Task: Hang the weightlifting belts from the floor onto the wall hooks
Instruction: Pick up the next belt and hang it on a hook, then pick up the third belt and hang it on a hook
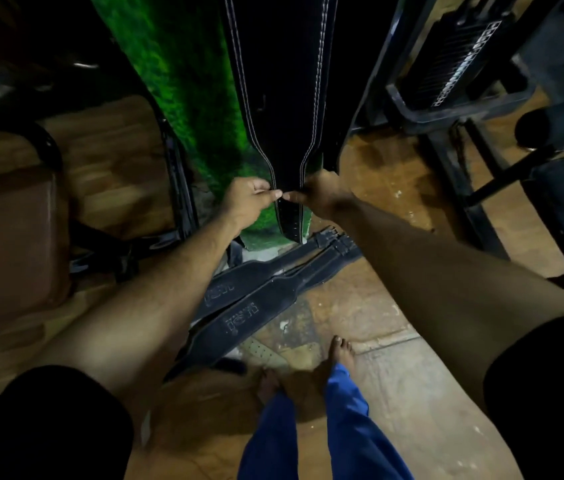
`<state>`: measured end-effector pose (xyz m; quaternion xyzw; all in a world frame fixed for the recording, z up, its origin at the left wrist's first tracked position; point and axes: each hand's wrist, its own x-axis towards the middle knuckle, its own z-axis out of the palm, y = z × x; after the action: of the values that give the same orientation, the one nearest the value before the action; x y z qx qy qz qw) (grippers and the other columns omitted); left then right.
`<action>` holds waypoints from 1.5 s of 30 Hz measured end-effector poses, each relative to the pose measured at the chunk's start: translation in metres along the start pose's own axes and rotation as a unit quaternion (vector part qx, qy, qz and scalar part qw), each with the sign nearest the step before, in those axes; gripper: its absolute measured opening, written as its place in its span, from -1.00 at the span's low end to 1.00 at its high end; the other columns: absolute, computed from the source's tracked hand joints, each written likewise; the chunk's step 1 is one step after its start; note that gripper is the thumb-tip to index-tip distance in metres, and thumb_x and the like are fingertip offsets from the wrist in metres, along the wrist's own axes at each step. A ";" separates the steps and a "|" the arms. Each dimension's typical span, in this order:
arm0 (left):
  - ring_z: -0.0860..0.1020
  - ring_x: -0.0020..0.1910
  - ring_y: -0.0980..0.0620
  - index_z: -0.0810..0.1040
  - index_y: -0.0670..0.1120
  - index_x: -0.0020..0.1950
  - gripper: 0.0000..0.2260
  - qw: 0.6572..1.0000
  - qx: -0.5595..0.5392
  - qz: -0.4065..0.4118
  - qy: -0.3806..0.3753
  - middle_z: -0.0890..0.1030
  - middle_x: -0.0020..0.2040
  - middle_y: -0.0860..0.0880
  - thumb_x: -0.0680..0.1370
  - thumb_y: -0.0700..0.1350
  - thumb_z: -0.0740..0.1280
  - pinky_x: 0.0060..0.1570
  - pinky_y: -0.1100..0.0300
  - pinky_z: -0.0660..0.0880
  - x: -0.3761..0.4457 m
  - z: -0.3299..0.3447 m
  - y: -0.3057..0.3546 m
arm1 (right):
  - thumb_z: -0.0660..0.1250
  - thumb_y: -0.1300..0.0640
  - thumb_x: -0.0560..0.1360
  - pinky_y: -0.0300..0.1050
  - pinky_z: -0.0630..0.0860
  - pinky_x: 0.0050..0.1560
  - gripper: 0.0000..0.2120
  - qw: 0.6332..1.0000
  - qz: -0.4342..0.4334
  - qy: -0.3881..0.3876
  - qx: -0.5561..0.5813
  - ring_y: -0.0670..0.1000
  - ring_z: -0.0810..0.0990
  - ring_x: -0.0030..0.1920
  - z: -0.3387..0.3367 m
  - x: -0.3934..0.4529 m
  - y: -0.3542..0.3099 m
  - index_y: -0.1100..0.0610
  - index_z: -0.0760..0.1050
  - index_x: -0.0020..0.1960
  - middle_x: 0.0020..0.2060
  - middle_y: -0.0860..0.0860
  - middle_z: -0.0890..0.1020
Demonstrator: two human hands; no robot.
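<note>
Belt, black leather with white double stitching [284, 98], centre frame, hanging lengthwise top to bottom, narrow punched tongue pointing down. Left hand [249, 202] and right hand [322, 197] each pinch the tongue's edges. Two more black belts [256, 306] lie diagonally on the wooden floor [394, 375] below.

Pretty clearly a gym. There's a weight machine [460, 60] on the right with a stack of plates in a black steel frame, and a padded roller [547, 128] sticking out just below it. On the left sits a brown padded seat [20, 233] on a dark metal frame. 2 black leather lifting belts [256, 299] lie on the worn wooden floor [394, 358], another hangs against a fake-grass wall panel [183, 81].
</note>
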<state>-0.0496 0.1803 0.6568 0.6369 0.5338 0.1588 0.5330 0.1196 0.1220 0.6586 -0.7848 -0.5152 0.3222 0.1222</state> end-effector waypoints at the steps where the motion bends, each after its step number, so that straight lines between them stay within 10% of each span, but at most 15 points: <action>1: 0.55 -0.14 -0.02 0.64 -0.20 -0.06 -0.92 1.000 0.017 -0.009 0.003 0.61 -0.19 -0.11 0.52 -0.20 0.47 -0.03 0.07 0.52 -0.006 0.003 -0.005 | 0.42 -0.28 0.47 0.02 0.60 -0.04 -0.50 0.999 0.019 -0.009 0.033 0.19 0.67 0.02 0.014 -0.002 0.006 0.13 0.69 0.12 -0.01 0.16 0.71; 6: 0.61 -0.26 0.02 0.64 -0.21 -0.01 -0.90 0.998 0.014 -0.069 0.001 0.65 -0.21 -0.08 0.61 -0.20 0.36 -0.16 0.13 0.58 -0.043 -0.001 -0.034 | 0.53 -0.01 0.46 0.08 0.64 0.16 -0.71 0.913 0.226 0.028 0.338 0.09 0.67 0.01 0.059 -0.041 0.018 0.11 0.58 0.08 0.05 0.09 0.65; 10: 0.53 -0.39 0.05 0.58 -0.19 -0.16 -0.80 0.993 0.002 -0.109 -0.036 0.59 -0.33 -0.06 0.62 -0.14 0.36 -0.44 0.28 0.47 -0.081 -0.011 -0.049 | 0.34 0.17 0.62 -0.16 0.54 -0.36 -0.78 0.857 0.277 -0.069 0.429 -0.04 0.46 -0.41 0.081 -0.091 -0.004 0.14 0.45 -0.20 -0.32 0.07 0.51; 33: 0.52 -0.39 0.06 0.56 -0.10 -0.18 -0.82 0.957 -0.029 -0.283 -0.056 0.59 -0.34 -0.03 0.62 -0.19 0.28 -0.50 0.31 0.40 -0.190 0.085 -0.256 | 0.37 0.11 0.61 -0.26 0.38 -0.45 -0.85 0.864 0.273 -0.206 0.371 -0.01 0.52 -0.42 0.237 -0.153 0.072 0.13 0.54 -0.11 -0.31 0.08 0.61; 45: 0.56 0.30 -0.16 0.59 -0.21 0.27 -0.58 0.916 -0.034 -0.399 -0.036 0.61 0.28 -0.18 0.50 -0.01 0.36 0.32 0.02 0.48 -0.102 0.166 -0.573 | 0.42 0.10 0.57 -0.11 0.52 -0.19 -0.83 0.904 0.257 -0.264 0.219 0.06 0.59 -0.16 0.537 -0.054 0.195 0.21 0.63 -0.01 -0.10 0.18 0.68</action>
<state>-0.2530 -0.0702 0.1447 0.3583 0.7183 -0.0720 0.5921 -0.0912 -0.0868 0.1669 -0.7299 -0.2258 0.6421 0.0634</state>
